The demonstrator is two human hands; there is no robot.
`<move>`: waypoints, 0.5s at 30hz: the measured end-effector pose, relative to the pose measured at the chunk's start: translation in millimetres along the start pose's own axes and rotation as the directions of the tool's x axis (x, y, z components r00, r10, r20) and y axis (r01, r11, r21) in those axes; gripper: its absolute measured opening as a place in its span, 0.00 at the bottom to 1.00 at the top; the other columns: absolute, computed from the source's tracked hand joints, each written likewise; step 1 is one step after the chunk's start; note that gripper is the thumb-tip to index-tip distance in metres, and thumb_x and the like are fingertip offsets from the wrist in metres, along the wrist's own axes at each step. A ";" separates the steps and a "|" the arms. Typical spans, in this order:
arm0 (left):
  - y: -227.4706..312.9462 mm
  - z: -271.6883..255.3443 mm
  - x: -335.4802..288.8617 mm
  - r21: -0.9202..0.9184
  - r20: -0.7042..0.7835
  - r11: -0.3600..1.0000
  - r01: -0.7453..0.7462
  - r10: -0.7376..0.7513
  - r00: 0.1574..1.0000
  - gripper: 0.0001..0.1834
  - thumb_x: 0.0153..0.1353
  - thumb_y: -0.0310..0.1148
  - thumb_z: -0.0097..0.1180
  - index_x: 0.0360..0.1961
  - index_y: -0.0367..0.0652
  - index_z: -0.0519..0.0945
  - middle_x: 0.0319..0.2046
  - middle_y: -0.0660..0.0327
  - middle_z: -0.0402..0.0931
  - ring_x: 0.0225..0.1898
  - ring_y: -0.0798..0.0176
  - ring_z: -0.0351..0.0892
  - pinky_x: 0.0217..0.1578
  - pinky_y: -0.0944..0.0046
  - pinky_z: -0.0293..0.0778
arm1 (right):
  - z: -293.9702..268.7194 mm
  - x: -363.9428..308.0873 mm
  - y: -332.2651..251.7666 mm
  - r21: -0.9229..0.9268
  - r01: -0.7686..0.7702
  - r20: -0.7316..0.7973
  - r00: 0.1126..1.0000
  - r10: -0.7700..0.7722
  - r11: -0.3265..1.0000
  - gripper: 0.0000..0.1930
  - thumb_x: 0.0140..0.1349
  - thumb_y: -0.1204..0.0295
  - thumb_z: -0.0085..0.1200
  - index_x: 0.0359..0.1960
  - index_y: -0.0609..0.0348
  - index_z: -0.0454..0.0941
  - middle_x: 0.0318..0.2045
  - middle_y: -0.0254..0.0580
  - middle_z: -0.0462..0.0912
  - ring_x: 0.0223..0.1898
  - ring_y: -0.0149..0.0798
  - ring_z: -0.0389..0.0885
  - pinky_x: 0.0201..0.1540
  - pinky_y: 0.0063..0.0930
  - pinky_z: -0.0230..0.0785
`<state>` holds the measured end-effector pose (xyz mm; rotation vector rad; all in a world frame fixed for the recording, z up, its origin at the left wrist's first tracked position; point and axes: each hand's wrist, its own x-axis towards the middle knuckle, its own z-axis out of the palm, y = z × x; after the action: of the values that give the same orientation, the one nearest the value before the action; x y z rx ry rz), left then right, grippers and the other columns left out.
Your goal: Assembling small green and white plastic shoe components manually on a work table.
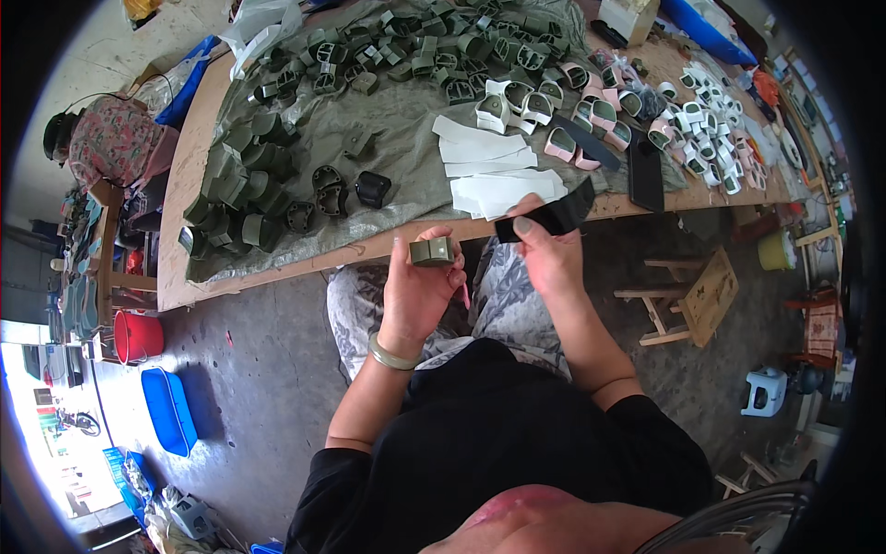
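While the grip of the left hand (413, 291) holds a green block (432, 251) near the worktop's (173, 272) front edge, and the right hand (552, 257) pinches a black strip (570, 212) by that edge, the step looks like pairing them, probably calling for careful alignment next.

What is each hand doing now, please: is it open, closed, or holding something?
Left hand: closed on a green piece, held between thumb and fingers.
Right hand: closed on a black strip.
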<state>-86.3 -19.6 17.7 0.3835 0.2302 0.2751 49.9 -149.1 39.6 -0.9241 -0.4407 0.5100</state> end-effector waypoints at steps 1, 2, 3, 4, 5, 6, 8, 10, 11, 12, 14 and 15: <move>1.1 1.3 -1.5 0.065 -0.007 0.996 -0.057 0.058 0.998 0.30 0.69 0.59 0.38 0.52 0.42 0.71 0.37 0.59 0.72 0.36 0.63 0.69 0.37 0.65 0.66 | 7.5 -2.5 2.1 0.046 -0.062 0.065 0.996 0.059 0.997 0.10 0.56 0.74 0.64 0.39 0.64 0.80 0.26 0.34 0.78 0.21 0.25 0.72 0.24 0.18 0.62; 2.0 2.8 -2.6 0.127 -0.011 0.985 -0.115 0.117 0.993 0.28 0.70 0.56 0.39 0.54 0.41 0.70 0.39 0.58 0.73 0.38 0.63 0.70 0.37 0.66 0.67 | 14.0 -3.7 3.8 0.039 -0.063 0.063 0.996 0.061 0.997 0.10 0.56 0.74 0.64 0.39 0.64 0.80 0.26 0.34 0.78 0.21 0.25 0.72 0.24 0.18 0.62; 5.0 5.9 -3.8 0.151 0.007 0.976 -0.156 0.156 0.988 0.27 0.71 0.54 0.40 0.55 0.41 0.69 0.40 0.58 0.73 0.40 0.63 0.71 0.39 0.65 0.68 | 20.2 -4.5 5.5 0.049 -0.102 0.094 0.991 0.097 0.994 0.10 0.57 0.75 0.63 0.39 0.65 0.80 0.26 0.35 0.78 0.21 0.25 0.72 0.24 0.18 0.63; 7.6 8.3 -4.0 0.142 0.005 0.978 -0.154 0.155 0.988 0.27 0.71 0.54 0.40 0.55 0.41 0.69 0.40 0.58 0.73 0.40 0.63 0.71 0.39 0.65 0.68 | 25.4 -5.1 7.1 0.058 -0.143 0.124 0.983 0.135 0.988 0.10 0.58 0.75 0.62 0.40 0.65 0.80 0.26 0.35 0.78 0.22 0.25 0.73 0.24 0.19 0.64; 10.2 10.0 -4.6 0.161 0.004 0.967 -0.195 0.197 0.980 0.27 0.71 0.54 0.40 0.55 0.42 0.69 0.41 0.58 0.73 0.41 0.63 0.72 0.39 0.66 0.68 | 29.7 -4.2 9.2 0.012 -0.148 0.135 0.980 0.145 0.989 0.10 0.59 0.76 0.61 0.40 0.66 0.79 0.26 0.36 0.79 0.22 0.26 0.75 0.24 0.19 0.65; 12.7 11.2 -4.8 0.181 0.003 0.955 -0.235 0.239 0.971 0.26 0.71 0.54 0.39 0.55 0.42 0.69 0.42 0.58 0.73 0.41 0.63 0.72 0.39 0.66 0.68 | 33.6 -2.8 9.5 0.004 -0.156 0.138 0.978 0.154 0.988 0.10 0.59 0.76 0.61 0.40 0.66 0.79 0.26 0.36 0.79 0.22 0.26 0.75 0.24 0.19 0.65; 16.9 13.5 -4.5 0.198 -0.004 0.951 -0.238 0.244 0.970 0.26 0.71 0.53 0.39 0.56 0.42 0.69 0.43 0.59 0.73 0.41 0.65 0.72 0.41 0.66 0.69 | 42.1 0.7 7.7 -0.053 -0.147 0.167 0.974 0.154 0.988 0.10 0.58 0.76 0.61 0.40 0.66 0.79 0.24 0.35 0.78 0.21 0.26 0.74 0.24 0.19 0.66; 16.5 17.1 -4.9 0.267 -0.058 0.928 -0.258 0.283 0.957 0.26 0.72 0.53 0.37 0.56 0.42 0.68 0.43 0.60 0.73 0.41 0.67 0.72 0.42 0.66 0.69 | 48.2 1.9 7.9 -0.064 -0.141 0.192 0.970 0.150 0.988 0.09 0.59 0.75 0.61 0.40 0.66 0.79 0.23 0.34 0.78 0.21 0.25 0.74 0.24 0.19 0.67; 15.0 20.2 -6.0 0.281 -0.094 0.924 -0.259 0.295 0.951 0.26 0.72 0.52 0.36 0.56 0.42 0.69 0.42 0.61 0.74 0.39 0.68 0.72 0.43 0.66 0.69 | 49.6 1.6 8.2 -0.093 -0.088 0.222 0.969 0.106 0.992 0.09 0.60 0.75 0.60 0.40 0.65 0.79 0.23 0.34 0.77 0.21 0.24 0.74 0.25 0.18 0.67; 15.6 21.0 -5.8 0.275 -0.104 0.927 -0.254 0.291 0.951 0.26 0.72 0.52 0.36 0.56 0.42 0.69 0.42 0.61 0.74 0.39 0.68 0.72 0.43 0.66 0.69 | 50.3 1.7 9.0 -0.119 -0.035 0.253 0.965 0.064 0.992 0.08 0.61 0.75 0.58 0.40 0.65 0.79 0.23 0.34 0.77 0.21 0.24 0.74 0.25 0.18 0.67; 16.8 19.4 -4.0 0.308 -0.136 0.918 -0.251 0.304 0.943 0.27 0.72 0.52 0.34 0.56 0.41 0.69 0.40 0.62 0.74 0.39 0.68 0.72 0.42 0.66 0.69 | 49.9 3.0 13.1 -0.107 -0.061 0.232 0.969 0.085 0.992 0.08 0.63 0.74 0.56 0.39 0.65 0.79 0.23 0.34 0.77 0.22 0.23 0.73 0.26 0.17 0.67; 18.5 17.2 -2.1 0.314 -0.118 0.913 -0.260 0.310 0.943 0.27 0.73 0.53 0.34 0.55 0.41 0.70 0.39 0.62 0.75 0.39 0.69 0.72 0.42 0.67 0.69 | 50.6 4.9 13.4 -0.139 -0.046 0.213 0.974 0.075 0.989 0.08 0.63 0.73 0.54 0.40 0.65 0.79 0.23 0.33 0.77 0.22 0.22 0.73 0.26 0.16 0.67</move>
<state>-87.6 -9.4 40.9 0.6945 0.3823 0.5672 22.5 -107.4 55.9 -1.0167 -0.6531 0.6471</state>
